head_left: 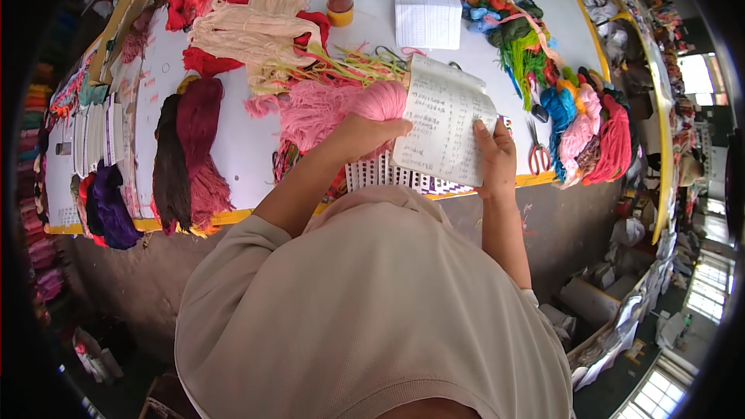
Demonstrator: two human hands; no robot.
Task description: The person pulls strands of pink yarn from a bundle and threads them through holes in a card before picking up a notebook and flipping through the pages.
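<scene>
A handwritten notebook page [444,120] is tilted up in front of me over the table. My right hand [497,157] grips its right edge, thumb on the page. My left hand [374,136] is closed around a skein of pink yarn [379,101], with its thumb at the notebook's left edge. Some of the left fingers are hidden under the yarn. More loose pink yarn [310,116] spreads out to the left of this skein. Under the notebook lies a white card with rows of holes [376,174], partly covered.
Red-handled scissors [538,157] lie right of my right hand. Colourful skeins [578,128] hang over the right table edge; maroon [203,128] and dark ones hang at left. Cream yarn [248,31], a pink-lidded jar [339,1] and a printed sheet [427,14] lie farther back.
</scene>
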